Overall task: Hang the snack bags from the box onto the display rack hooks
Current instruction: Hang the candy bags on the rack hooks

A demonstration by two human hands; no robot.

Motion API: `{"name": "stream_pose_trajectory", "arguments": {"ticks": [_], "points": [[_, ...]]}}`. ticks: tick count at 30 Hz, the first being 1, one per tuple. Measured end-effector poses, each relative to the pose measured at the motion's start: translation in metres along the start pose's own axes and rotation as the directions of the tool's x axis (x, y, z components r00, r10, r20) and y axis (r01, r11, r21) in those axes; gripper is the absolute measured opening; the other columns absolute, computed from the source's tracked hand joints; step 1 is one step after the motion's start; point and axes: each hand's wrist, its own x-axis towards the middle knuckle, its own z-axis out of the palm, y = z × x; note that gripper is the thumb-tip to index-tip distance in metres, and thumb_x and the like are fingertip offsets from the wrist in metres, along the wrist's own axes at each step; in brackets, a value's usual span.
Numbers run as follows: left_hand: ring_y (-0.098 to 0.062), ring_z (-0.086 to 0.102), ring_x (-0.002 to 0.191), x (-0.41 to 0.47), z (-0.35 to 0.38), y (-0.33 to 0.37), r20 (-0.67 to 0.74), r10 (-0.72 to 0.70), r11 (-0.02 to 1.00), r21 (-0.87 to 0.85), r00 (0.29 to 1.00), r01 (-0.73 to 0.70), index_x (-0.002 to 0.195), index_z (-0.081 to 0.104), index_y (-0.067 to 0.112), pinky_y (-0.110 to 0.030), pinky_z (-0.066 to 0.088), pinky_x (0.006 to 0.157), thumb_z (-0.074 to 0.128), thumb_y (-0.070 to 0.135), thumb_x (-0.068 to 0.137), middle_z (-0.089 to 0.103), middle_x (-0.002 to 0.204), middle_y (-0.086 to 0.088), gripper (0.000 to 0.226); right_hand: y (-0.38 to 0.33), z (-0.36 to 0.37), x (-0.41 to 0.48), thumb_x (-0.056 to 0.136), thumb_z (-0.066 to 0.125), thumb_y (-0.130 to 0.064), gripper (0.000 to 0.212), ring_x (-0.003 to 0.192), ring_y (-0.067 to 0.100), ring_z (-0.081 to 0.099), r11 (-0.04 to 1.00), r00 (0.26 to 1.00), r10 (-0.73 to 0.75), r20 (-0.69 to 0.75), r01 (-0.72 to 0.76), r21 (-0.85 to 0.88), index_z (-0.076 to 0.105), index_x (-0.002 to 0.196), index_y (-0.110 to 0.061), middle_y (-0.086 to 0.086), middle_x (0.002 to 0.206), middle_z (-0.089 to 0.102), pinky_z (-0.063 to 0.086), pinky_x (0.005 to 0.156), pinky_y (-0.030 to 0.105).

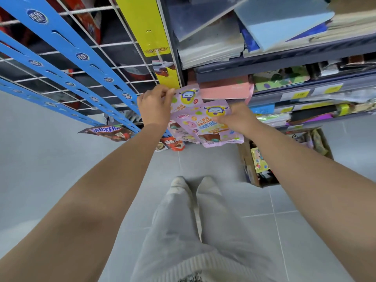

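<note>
My left hand (154,107) pinches the top corner of a pink snack bag (186,97) against the foot of a yellow hanging strip (168,78) on the wire display rack (97,64). My right hand (237,119) grips a second pink snack bag (211,127) in front of and below the first. More pink bags (181,133) hang beneath them. The cardboard box (247,163) with colourful bags stands on the floor to the right, partly hidden by my right arm.
Blue hanging strips (81,58) run across the wire rack on the left, with a Snickers bag (109,132) and a red bag (173,144) at their low ends. Dark shelves (295,58) of stationery fill the right. Grey tiled floor (50,159) and my legs lie below.
</note>
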Motion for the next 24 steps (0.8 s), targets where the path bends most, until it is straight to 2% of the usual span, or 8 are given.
{"name": "stream_pose_trajectory", "arguments": {"ticks": [5, 9, 12, 16, 18, 21, 22, 24], "points": [[-0.035, 0.057, 0.063, 0.010, 0.003, -0.004, 0.060, 0.042, 0.999, 0.031, 0.997, -0.044, 0.089, 0.060, 0.009, -0.044, 0.050, 0.061, 0.042, 0.038, 0.094, 0.062, 0.063, -0.013, 0.035, 0.005, 0.008, 0.006, 0.081, 0.071, -0.020, 0.031, 0.088, 0.025, 0.067, 1.000, 1.000, 0.011, -0.015, -0.011, -0.013, 0.069, 0.105, -0.001, 0.017, 0.102, 0.070, 0.055, 0.078, 0.040], [-0.032, 0.057, 0.064, -0.006, 0.001, -0.031, 0.006, 0.035, 0.999, 0.030, 0.999, -0.035, 0.090, 0.056, 0.009, -0.044, 0.047, 0.064, 0.037, 0.035, 0.097, 0.064, 0.069, -0.012, 0.034, 0.019, 0.016, 0.026, 0.080, 0.071, -0.027, 0.040, 0.086, 0.030, 0.068, 0.998, 0.998, 0.050, -0.049, -0.052, -0.044, 0.067, 0.098, 0.009, 0.027, 0.098, 0.068, 0.055, 0.081, 0.048], [-0.032, 0.058, 0.070, -0.018, 0.015, -0.049, 0.170, -0.004, 0.996, 0.084, 0.985, -0.011, 0.092, 0.058, 0.009, -0.039, 0.045, 0.062, 0.041, 0.035, 0.096, 0.065, 0.074, -0.012, 0.031, 0.044, 0.028, 0.046, 0.081, 0.070, -0.024, 0.040, 0.079, 0.028, 0.063, 0.995, 0.984, 0.102, -0.146, -0.102, 0.007, 0.064, 0.095, 0.013, 0.024, 0.087, 0.065, 0.051, 0.075, 0.042], [-0.034, 0.058, 0.072, -0.024, 0.040, -0.070, 0.400, -0.025, 0.977, 0.202, 0.916, -0.062, 0.089, 0.058, 0.010, -0.036, 0.043, 0.062, 0.047, 0.030, 0.095, 0.059, 0.068, -0.011, 0.024, 0.079, 0.053, 0.049, 0.085, 0.062, -0.022, 0.025, 0.092, 0.022, 0.063, 0.986, 0.971, 0.139, -0.194, -0.154, -0.064, 0.071, 0.099, -0.003, 0.022, 0.096, 0.068, 0.044, 0.072, 0.031], [-0.037, 0.059, 0.078, -0.028, 0.056, -0.082, 0.485, -0.010, 0.967, 0.227, 0.874, -0.115, 0.090, 0.059, 0.009, -0.038, 0.045, 0.064, 0.047, 0.029, 0.095, 0.064, 0.077, -0.016, 0.024, 0.098, 0.067, 0.047, 0.086, 0.060, -0.022, 0.020, 0.089, 0.023, 0.064, 0.979, 0.956, 0.190, -0.222, -0.202, -0.034, 0.071, 0.083, -0.005, 0.021, 0.080, 0.065, 0.042, 0.064, 0.026], [-0.036, 0.060, 0.086, -0.042, 0.083, -0.100, 0.594, -0.030, 0.959, 0.245, 0.804, -0.145, 0.093, 0.059, 0.010, -0.041, 0.050, 0.071, 0.047, 0.030, 0.093, 0.066, 0.088, -0.018, 0.023, 0.127, 0.090, 0.043, 0.087, 0.060, -0.018, 0.040, 0.077, 0.016, 0.052, 0.963, 0.925, 0.263, -0.276, -0.268, 0.020, 0.044, 0.050, -0.014, 0.011, 0.059, 0.048, 0.036, 0.059, 0.024], [-0.035, 0.060, 0.088, -0.048, 0.094, -0.107, 0.628, -0.038, 0.958, 0.245, 0.777, -0.152, 0.093, 0.059, 0.010, -0.042, 0.051, 0.074, 0.048, 0.029, 0.092, 0.065, 0.091, -0.017, 0.022, 0.139, 0.099, 0.043, 0.087, 0.060, -0.019, 0.043, 0.078, 0.017, 0.052, 0.959, 0.920, 0.279, -0.275, -0.281, 0.035, 0.040, 0.049, -0.014, 0.013, 0.062, 0.050, 0.037, 0.063, 0.026], [-0.035, 0.060, 0.089, -0.061, 0.116, -0.124, 0.711, -0.066, 0.955, 0.249, 0.701, -0.163, 0.089, 0.059, 0.014, -0.042, 0.052, 0.077, 0.049, 0.025, 0.091, 0.065, 0.094, -0.017, 0.016, 0.160, 0.115, 0.045, 0.086, 0.062, -0.022, 0.036, 0.086, 0.024, 0.062, 0.950, 0.908, 0.313, -0.280, -0.304, 0.075, 0.050, 0.059, -0.001, 0.022, 0.081, 0.064, 0.043, 0.071, 0.032]]}}
